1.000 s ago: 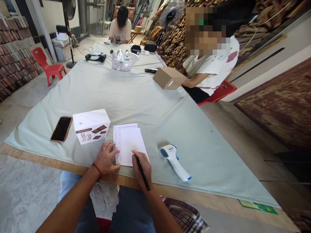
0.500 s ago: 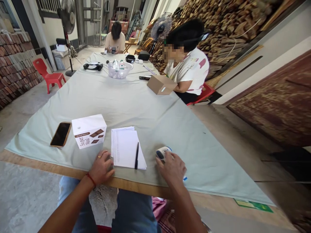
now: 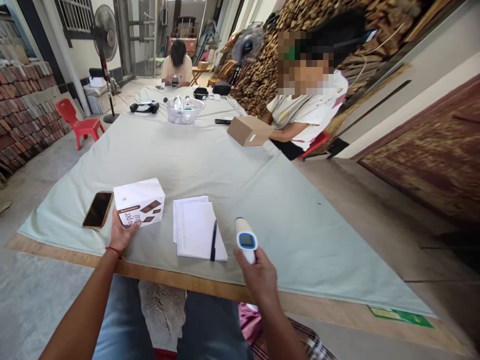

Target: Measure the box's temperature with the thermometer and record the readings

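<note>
My right hand is closed round the handle of a white infrared thermometer. Its blue-rimmed screen faces me and its head points away over the table. My left hand grips the near left corner of a white box with brown print, thumb across the front and fingers along the left side. Between my hands lie sheets of paper with a black pen on their right part. Just left of the box is a phone, its screen dark.
A cloth-covered table stretches ahead. Farther off stand a clear plastic basin with bottles and a brown carton. One person sits at the right side, another at the far end. A red chair stands left.
My right hand has picked up the thermometer from the table and turned its screen toward me. My left hand has moved left from beside the papers and taken hold of the box.
</note>
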Demonstrator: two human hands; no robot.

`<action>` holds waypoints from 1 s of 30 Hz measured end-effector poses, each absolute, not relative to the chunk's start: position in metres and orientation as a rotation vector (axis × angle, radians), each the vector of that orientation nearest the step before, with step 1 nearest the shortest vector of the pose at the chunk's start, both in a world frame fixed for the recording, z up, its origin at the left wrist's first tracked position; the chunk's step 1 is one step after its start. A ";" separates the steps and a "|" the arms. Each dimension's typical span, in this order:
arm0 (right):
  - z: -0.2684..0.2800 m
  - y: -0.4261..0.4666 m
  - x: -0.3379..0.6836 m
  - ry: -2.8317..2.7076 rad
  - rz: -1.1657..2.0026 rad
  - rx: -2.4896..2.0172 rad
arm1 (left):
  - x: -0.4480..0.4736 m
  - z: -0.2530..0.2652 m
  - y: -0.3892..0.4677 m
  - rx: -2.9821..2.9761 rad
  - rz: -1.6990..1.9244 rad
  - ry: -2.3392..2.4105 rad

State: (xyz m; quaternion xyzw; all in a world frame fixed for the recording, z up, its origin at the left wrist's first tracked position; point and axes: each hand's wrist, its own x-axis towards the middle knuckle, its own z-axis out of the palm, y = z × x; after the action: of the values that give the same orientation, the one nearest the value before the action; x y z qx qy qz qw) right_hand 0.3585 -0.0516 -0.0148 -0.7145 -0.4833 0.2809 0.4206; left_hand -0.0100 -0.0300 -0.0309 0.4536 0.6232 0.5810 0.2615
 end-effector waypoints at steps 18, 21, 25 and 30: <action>0.002 -0.087 0.216 -1.310 1.575 -1.156 | 0.006 -0.032 -0.059 1.358 1.394 1.485; -0.005 -0.085 0.214 -1.307 1.567 -1.121 | 0.007 -0.035 -0.060 1.360 1.444 1.441; 0.004 -0.074 0.207 -1.276 1.537 -1.057 | 0.009 -0.035 -0.059 1.354 1.475 1.387; 0.033 -0.059 0.191 -1.343 1.452 -1.079 | 0.009 -0.030 -0.057 1.363 1.472 1.398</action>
State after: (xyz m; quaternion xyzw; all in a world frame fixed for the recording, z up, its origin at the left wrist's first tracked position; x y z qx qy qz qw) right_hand 0.1914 -0.0588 0.0326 -0.4323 -0.5383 0.5818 0.4299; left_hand 0.0091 -0.0573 -0.0301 0.5240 0.5374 0.5658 0.3412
